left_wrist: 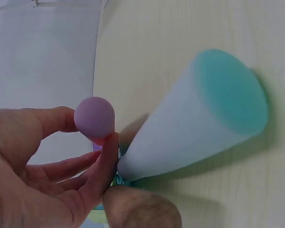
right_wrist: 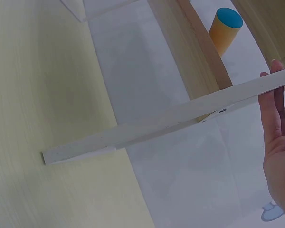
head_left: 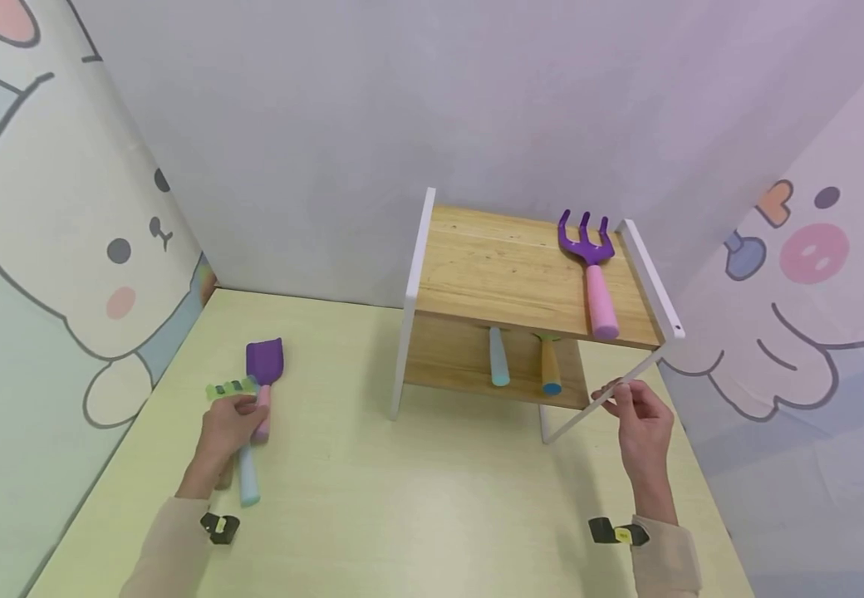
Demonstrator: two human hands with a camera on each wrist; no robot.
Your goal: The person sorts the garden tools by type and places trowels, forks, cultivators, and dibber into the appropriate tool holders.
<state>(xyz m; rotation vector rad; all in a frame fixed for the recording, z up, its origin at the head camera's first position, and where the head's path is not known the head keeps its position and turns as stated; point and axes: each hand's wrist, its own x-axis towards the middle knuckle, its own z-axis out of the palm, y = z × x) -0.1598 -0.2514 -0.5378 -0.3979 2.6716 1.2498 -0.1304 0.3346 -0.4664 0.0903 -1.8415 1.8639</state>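
My left hand [head_left: 226, 430] pinches the pink handle of a toy shovel [head_left: 264, 361] with a purple blade, at the left of the table. In the left wrist view, thumb and fingers close round that pink handle [left_wrist: 94, 117]. Beside it lie a tool with a pale blue handle [head_left: 248, 477] and one with a brown handle [head_left: 225, 477]. A green rake head [head_left: 228, 389] shows past the fingers; which handle it belongs to is hidden. My right hand [head_left: 645, 423] grips the white side frame [right_wrist: 147, 122] of a two-tier wooden shelf [head_left: 492, 266].
A purple hand fork [head_left: 600, 303] with a pink handle lies on the top tier's right side. On the lower tier are a tool with a light blue handle [head_left: 498, 357] and one with an orange handle [head_left: 550, 365]. Printed cloth walls [head_left: 372, 124] enclose the table [head_left: 402, 507].
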